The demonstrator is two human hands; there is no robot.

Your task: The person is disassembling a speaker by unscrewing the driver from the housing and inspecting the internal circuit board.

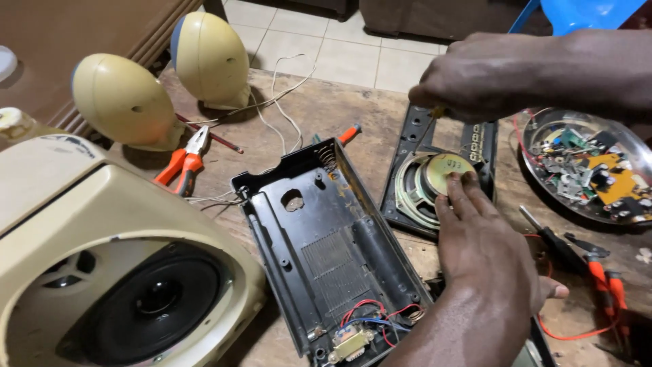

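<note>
Here, at the far left, a cream speaker cabinet [102, 272] with a dark cone fills the near corner of the wooden table [339, 102]. Behind it sit 2 egg-shaped cream speakers [125, 102], with orange-handled pliers [183, 163] and loose white wires [278, 102] just beside them. In the middle lies an open black plastic casing [326, 245], hollow side up, with red and blue wires and a small transformer [350, 343] at its near end. To its right a round speaker driver [424, 183] rests in a black front panel [475, 143]. The left hand [489, 251] lies flat, fingers extended and together, their tips pressing the driver's yellowish magnet [448, 170]. Above it the right hand [489, 75] is clenched around a thin tool [435, 115] whose tip points down at the driver's rim. Farther right are a metal dish [536, 170] of electronic scraps and orange-handled cutters [598, 268] by a red wire.
</note>
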